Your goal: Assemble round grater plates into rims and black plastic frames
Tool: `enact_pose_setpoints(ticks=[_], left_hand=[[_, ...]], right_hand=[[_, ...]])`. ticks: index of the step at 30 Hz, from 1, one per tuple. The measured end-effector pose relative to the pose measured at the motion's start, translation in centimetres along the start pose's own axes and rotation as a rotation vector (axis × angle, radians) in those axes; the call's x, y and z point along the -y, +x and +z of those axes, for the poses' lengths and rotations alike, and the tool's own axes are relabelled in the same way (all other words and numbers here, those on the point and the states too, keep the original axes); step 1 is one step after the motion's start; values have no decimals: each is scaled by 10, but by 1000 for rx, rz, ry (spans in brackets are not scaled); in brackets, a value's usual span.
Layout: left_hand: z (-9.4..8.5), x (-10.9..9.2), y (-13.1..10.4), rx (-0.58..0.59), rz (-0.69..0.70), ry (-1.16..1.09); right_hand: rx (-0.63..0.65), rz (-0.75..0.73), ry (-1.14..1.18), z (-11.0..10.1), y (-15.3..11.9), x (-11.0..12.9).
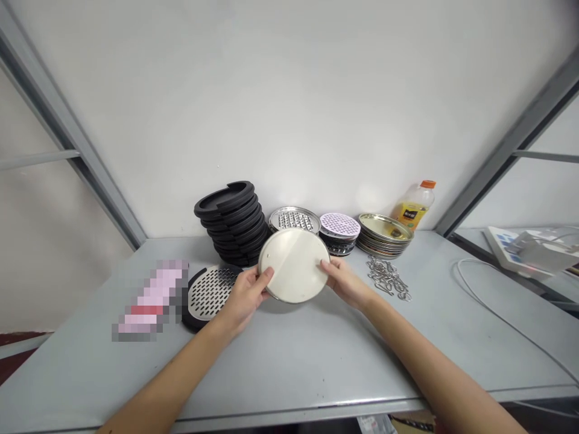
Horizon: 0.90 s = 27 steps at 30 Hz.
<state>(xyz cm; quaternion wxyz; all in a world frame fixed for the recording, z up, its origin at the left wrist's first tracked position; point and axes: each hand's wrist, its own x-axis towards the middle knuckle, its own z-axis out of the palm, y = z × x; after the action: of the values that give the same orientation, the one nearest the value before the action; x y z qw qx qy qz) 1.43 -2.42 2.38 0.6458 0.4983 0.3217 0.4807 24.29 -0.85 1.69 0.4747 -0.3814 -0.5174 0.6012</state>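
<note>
A round, cream-coloured disc with a thin metal rim [295, 265] is held up above the table, its flat face toward me. My left hand [246, 295] grips its left edge, thumb on the face and fingers behind. On the opposite edge, my right hand [346, 278] pinches it the same way. Beside my left hand lies a slotted metal grater plate [210, 293] in a black ring, partly covered by that hand. Just behind the disc sits a round metal grater [296, 219], its lower part hidden. What the disc's far side looks like is hidden.
Black rings [235, 224] stand in a tall stack. Farther right are a stack topped by a pink perforated disc [340, 225], stacked gold-toned discs [384, 232], a bottle of yellow liquid [414, 205] and loose metal clips [388, 277]. A white cable [502, 310] crosses the table's right side.
</note>
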Motion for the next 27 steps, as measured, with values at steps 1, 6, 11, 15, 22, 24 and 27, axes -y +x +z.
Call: enact_pose_setpoints(ticks=[1,6,11,15,22,24,27], left_hand=[[-1,-1,0,-1,13,-16],[-5,-10,0,75,44,183],[-5,-7,1,120,164,324],[-7,0,2,32,240,343],[1,2,-2,-83,245,395],[2,5,-1,-157,243,322],[-1,7,3,-208,189,178]], right_hand=[[42,6,-17,0,0,-1],[92,-38,-37,-9,-3,3],[62,-81,-39,-23,-6,14],[109,-96,-95,-29,-6,13],[104,-53,-105,-21,-3,1],[105,-47,-81,-17,-2,-3],[186,-27,-62,-10,-2,-4]])
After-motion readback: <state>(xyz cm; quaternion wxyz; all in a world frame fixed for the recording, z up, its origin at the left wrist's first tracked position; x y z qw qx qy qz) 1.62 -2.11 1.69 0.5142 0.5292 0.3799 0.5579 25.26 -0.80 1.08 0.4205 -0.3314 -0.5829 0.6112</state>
